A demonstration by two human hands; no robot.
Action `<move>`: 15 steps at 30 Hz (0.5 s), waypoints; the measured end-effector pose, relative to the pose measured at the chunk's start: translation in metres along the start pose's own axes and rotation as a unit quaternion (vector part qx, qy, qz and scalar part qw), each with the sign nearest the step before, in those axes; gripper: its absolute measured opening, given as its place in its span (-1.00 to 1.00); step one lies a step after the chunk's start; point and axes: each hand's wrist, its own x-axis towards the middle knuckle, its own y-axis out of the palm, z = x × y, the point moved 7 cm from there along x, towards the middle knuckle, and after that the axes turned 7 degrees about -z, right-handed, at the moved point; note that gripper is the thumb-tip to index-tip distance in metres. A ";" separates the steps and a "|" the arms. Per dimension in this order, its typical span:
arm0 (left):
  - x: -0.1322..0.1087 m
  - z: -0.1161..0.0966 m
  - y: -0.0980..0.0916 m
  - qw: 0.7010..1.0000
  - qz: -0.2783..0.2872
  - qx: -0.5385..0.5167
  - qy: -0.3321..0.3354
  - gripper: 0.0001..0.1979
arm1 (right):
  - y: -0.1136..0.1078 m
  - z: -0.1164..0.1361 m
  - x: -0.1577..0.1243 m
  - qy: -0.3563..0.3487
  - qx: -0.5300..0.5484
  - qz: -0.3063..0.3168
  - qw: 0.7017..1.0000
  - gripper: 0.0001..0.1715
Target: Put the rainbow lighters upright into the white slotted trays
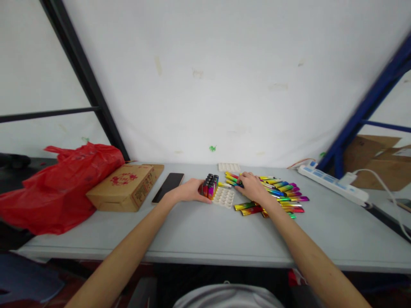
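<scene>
Clasping lighters (pixel 210 187) at the tray's (pixel 224 198) left is the left hand (pixel 193 190); at its right, the right hand (pixel 252 186) touches the pile (pixel 285 188), finger grip unclear.

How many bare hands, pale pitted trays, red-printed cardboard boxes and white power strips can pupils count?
Bare hands, left and right: 2
Pale pitted trays, near and far: 2
Red-printed cardboard box: 1
White power strip: 1
Total: 6
</scene>
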 end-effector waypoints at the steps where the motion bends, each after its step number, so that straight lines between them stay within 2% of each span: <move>1: 0.000 0.001 0.000 1.000 0.006 -0.002 -0.003 -0.32 | 0.000 0.000 0.000 0.000 0.005 -0.006 1.000 -0.76; 6: 0.000 0.006 0.001 1.000 0.011 0.010 -0.006 -0.33 | -0.009 -0.003 0.001 0.023 0.114 -0.061 0.991 -0.77; 9: 0.000 0.004 0.002 1.000 0.006 0.017 -0.001 -0.33 | -0.013 -0.009 0.004 0.060 0.225 -0.103 0.967 -0.71; 11: -0.001 0.003 0.002 1.000 0.000 0.011 0.000 -0.32 | -0.013 -0.013 0.007 0.088 0.317 -0.133 0.935 -0.62; 15: -0.001 0.001 0.002 1.000 -0.012 0.015 0.004 -0.31 | -0.006 -0.011 0.011 0.137 0.517 -0.147 0.832 -0.44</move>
